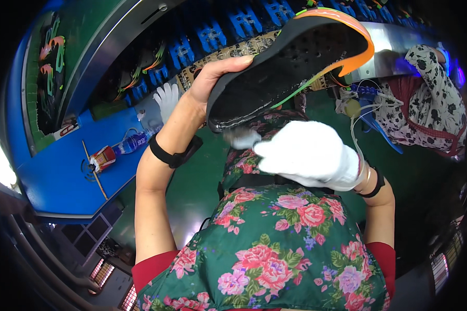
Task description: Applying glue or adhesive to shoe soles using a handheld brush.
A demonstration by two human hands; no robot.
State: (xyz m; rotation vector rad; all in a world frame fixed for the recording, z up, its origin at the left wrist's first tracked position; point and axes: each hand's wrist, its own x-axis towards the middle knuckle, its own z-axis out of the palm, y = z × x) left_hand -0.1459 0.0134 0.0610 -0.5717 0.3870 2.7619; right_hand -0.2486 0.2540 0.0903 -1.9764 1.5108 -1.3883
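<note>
The left hand (215, 75) grips the sole (264, 78), the right hand (308, 155) pinches a blurry tool (245, 139), and one shiny edge (249, 117) looks started, but what's left I can't tell.

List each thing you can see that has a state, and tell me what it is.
Shoe part: held up, tilted
Left hand: bare, gripping the shoe part
Tool: blurred, kind unclear
Right hand: gloved, apparently holding the tool
Spare white glove: unworn
Bottle: unheld
Left wristband: fastened

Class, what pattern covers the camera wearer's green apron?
The apron is floral, in pink and purple; the head view shows it best.
</note>
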